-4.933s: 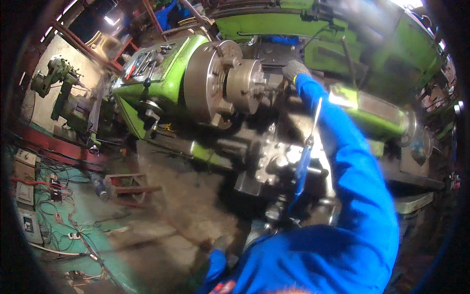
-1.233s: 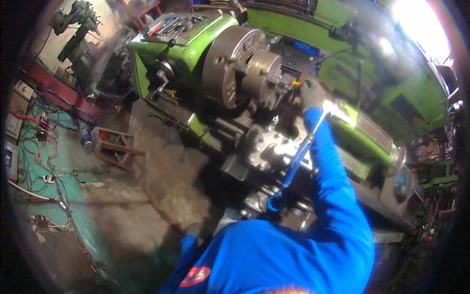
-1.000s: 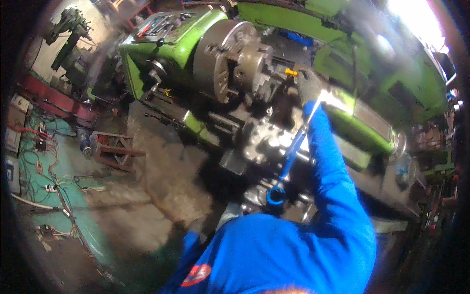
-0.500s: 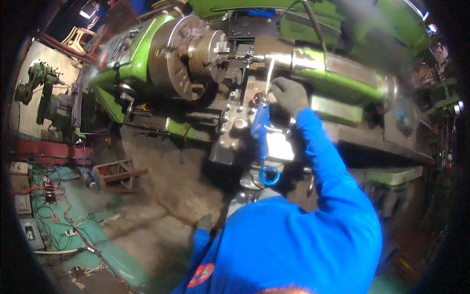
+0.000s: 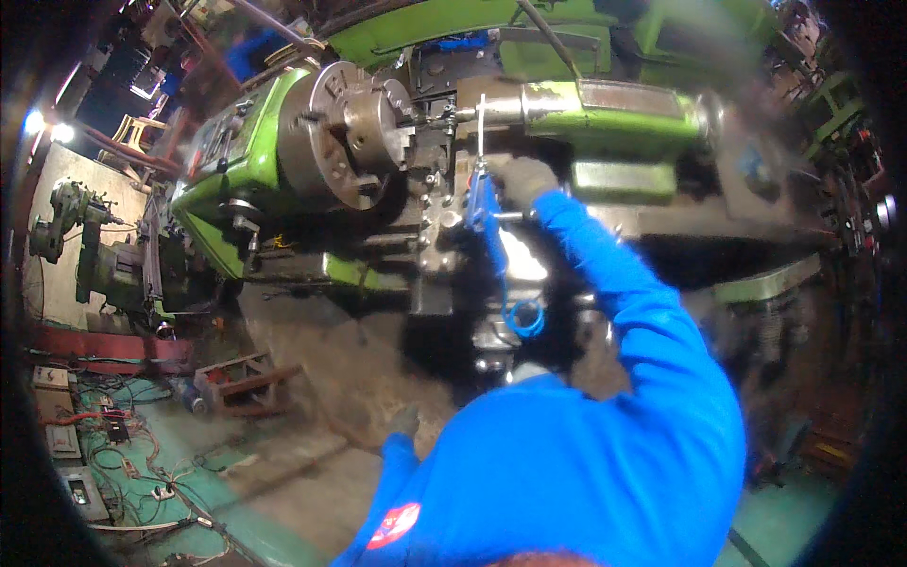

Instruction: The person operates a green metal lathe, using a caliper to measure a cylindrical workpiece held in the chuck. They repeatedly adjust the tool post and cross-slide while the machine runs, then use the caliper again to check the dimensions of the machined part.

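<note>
My right hand (image 5: 525, 181), in a grey glove, is over the carriage of a green lathe, its fingers curled against the upper end of a blue air gun (image 5: 482, 200). The gun's thin pale nozzle (image 5: 482, 128) points away from me, across the tailstock quill (image 5: 496, 102). From its lower end a blue hose (image 5: 524, 317) drops in a loop. The underside of my grip is hidden. A large steel chuck (image 5: 331, 137) sits left of the carriage. My left hand (image 5: 404, 420), also gloved, hangs low at my left side; its fingers are too dark to make out.
The green tailstock (image 5: 624, 123) stands right of the carriage. A small lever (image 5: 515, 215) juts out below my right hand. On the floor at left are a rusty metal frame (image 5: 248, 383) and tangled cables (image 5: 132, 463). Another machine (image 5: 94, 236) stands beyond.
The view has swung a little, so the lathe appears farther left and less tilted. My right hand stays beside the air gun, and my left hand still hangs low.
</note>
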`<state>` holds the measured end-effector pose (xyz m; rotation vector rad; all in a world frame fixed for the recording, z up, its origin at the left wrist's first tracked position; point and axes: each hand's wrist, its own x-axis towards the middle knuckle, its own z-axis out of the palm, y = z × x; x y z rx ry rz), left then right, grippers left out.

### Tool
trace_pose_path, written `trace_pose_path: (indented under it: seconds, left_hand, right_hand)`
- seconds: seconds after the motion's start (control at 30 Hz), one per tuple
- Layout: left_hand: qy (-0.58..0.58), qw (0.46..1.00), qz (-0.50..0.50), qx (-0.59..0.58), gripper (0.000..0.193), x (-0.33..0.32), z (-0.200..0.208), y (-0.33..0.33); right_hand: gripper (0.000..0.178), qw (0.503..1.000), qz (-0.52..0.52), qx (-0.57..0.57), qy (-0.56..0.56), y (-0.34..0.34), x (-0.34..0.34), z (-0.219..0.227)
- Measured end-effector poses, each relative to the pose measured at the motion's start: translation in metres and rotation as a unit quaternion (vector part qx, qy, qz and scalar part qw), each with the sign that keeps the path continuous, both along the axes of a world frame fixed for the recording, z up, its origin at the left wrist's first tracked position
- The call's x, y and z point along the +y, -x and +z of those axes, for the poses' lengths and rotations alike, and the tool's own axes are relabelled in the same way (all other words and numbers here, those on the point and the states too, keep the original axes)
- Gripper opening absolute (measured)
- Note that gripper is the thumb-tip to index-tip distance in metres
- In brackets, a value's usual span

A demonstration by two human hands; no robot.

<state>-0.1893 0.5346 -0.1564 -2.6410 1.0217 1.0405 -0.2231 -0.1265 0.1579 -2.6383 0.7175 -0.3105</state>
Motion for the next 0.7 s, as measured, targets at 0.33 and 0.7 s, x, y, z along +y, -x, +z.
trace_pose_path:
  seconds: [0.33,0.7]
  left_hand:
    - [0.029,0.999,-0.033,0.021,0.026,0.039,-0.01,0.028]
    - [0.103,0.995,-0.006,0.0,0.044,0.114,-0.087,0.031]
  right_hand:
    - [0.031,0.867,-0.194,-0.425,-0.175,0.05,-0.006,0.026]
    - [0.045,0.957,-0.27,-0.082,-0.065,0.042,0.074,0.052]
